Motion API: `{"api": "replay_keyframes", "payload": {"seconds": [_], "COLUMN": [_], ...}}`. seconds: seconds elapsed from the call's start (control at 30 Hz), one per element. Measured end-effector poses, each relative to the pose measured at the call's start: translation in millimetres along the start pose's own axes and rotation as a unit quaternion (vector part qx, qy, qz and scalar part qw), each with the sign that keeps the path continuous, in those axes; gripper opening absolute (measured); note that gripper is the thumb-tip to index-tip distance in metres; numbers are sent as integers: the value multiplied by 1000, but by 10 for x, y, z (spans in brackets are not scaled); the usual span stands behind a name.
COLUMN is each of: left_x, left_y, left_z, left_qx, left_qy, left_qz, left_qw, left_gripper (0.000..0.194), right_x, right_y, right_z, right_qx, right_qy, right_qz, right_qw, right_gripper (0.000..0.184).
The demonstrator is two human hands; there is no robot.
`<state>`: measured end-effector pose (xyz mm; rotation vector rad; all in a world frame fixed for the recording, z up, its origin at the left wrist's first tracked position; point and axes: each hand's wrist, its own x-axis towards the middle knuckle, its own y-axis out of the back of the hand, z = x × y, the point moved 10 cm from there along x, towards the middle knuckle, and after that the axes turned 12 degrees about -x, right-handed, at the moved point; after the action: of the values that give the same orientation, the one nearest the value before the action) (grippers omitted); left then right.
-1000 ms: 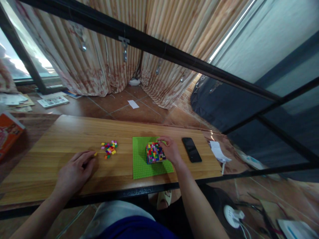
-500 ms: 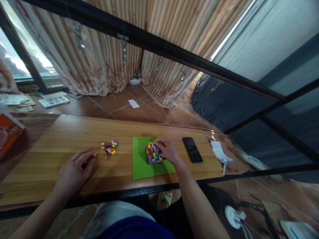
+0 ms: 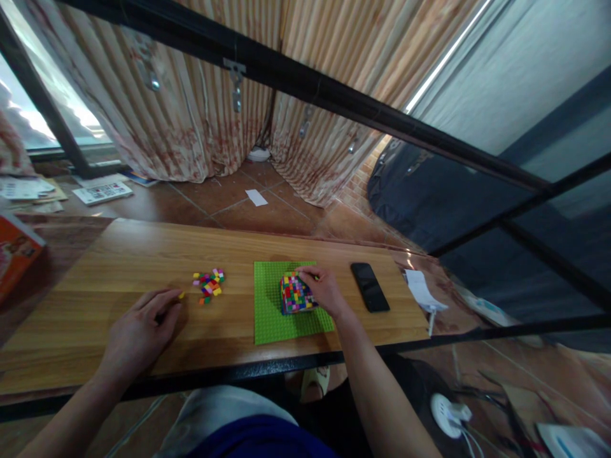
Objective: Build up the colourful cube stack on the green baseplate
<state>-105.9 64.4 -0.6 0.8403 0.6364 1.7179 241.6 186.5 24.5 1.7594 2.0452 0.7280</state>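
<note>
A block built of small multicoloured toy bricks (image 3: pixel 293 296) stands on a green studded baseplate (image 3: pixel 267 324) on the wooden table. My right hand (image 3: pixel 324 289) reaches over the block's right side, fingertips pinched together at its far top edge. Whatever lies between those fingertips is hidden or too small to make out. On the left, my left hand (image 3: pixel 146 324) rests on the table with the thumb apart from the index finger. A small yellow-orange brick (image 3: pixel 182 295) lies right at the index fingertip. Beyond it is a loose pile of coloured bricks (image 3: pixel 210 284).
A black phone (image 3: pixel 370 287) lies right of the baseplate. White paper (image 3: pixel 422 290) sits past the table's right end. An orange box (image 3: pixel 18 251) stands at the far left. A dark metal bar (image 3: pixel 305 76) crosses the upper view, with curtains behind it.
</note>
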Motion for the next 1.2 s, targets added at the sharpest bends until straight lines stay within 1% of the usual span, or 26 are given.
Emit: {"api": "replay_keyframes", "payload": {"seconds": [0.17, 0.37, 0.53, 0.73, 0.8, 0.87, 0.93, 0.97, 1.0, 1.07, 1.13, 1.2], "left_x": [7, 3, 5, 9, 9, 7, 5, 4, 4, 4, 3, -3], "left_y": [11, 19, 10, 37, 44, 44, 43, 43, 43, 41, 43, 44], "left_z": [28, 32, 25, 59, 55, 61, 71, 76, 82, 92, 97, 95], "left_qx": [2, 1, 0, -2, -2, -8, -13, -15, -17, -22, -26, -27], "left_qy": [0, -1, 9, -4, -7, -12, -14, -13, -12, -11, -13, -17], "left_qz": [2, 5, -3, 5, 10, 10, 9, 8, 7, 5, 7, 10], "left_qw": [1000, 1000, 1000, 1000, 1000, 1000, 1000, 1000, 1000, 1000, 1000, 999], "left_gripper": [48, 43, 42, 43, 42, 42, 42, 43, 43, 43, 41, 40], "right_x": [-1, 0, -7, -42, -70, -128, -235, -298, -359, -455, -530, -577], "right_y": [-2, 2, 10, -11, 36, 161, 285, 308, 285, 75, -281, -651], "right_z": [-30, -94, -116, -85, -100, -196, -390, -512, -648, -929, -1141, -1226], "right_qx": [-9, -44, -40, -36, -51, -76, -97, -102, -101, -96, -105, -125], "right_qy": [6, 12, 11, 9, 14, 30, 57, 72, 91, 137, 172, 182], "right_qz": [-10, -21, -24, -22, 4, 67, 140, 165, 175, 136, 62, 8], "right_qw": [1000, 999, 999, 999, 999, 994, 984, 978, 975, 977, 977, 975], "right_gripper": [21, 19, 19, 22, 24, 25, 23, 22, 21, 19, 17, 16]}}
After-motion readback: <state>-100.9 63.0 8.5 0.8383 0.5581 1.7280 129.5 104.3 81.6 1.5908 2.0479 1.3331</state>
